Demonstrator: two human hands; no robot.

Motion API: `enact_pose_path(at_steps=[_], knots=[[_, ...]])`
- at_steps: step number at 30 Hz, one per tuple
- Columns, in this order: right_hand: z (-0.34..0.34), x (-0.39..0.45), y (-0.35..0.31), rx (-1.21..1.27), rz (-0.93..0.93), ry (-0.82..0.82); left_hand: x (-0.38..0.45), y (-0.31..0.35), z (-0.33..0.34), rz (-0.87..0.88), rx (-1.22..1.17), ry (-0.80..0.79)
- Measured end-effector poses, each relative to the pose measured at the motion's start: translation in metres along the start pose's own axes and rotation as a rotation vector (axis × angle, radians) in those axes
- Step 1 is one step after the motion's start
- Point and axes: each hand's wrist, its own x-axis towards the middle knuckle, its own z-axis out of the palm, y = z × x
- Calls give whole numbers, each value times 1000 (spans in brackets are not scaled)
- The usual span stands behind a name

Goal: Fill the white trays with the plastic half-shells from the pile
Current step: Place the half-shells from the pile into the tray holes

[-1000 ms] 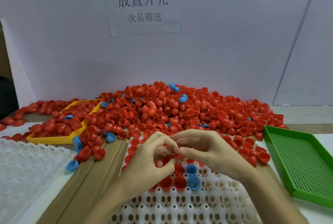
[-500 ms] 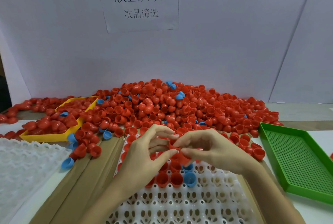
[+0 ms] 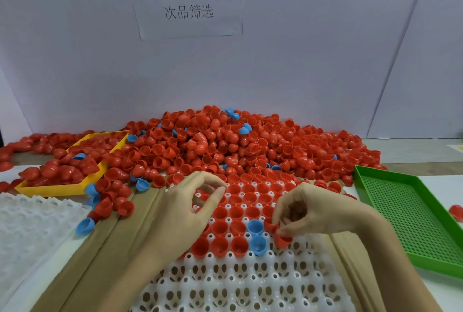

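The hands, joined together a moment ago, are now parted. A red half-shell (image 3: 282,239) is pinched in the right hand (image 3: 314,211) grip, lowered to the white tray (image 3: 250,284) beside the blue shells (image 3: 258,244). The left hand (image 3: 185,214) is held released above the filled rows; the pile (image 3: 225,146) lies behind.

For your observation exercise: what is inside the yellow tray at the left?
The yellow tray is heaped with red half-shells and at least one blue half-shell. The heap hides the tray's floor and anything lower down.
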Motion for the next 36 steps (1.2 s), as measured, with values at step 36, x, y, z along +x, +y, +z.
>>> enact_pose_path(at_steps=[36], knots=[[3,28,68,-466,346,823,4,-4,-13,30,134,44]])
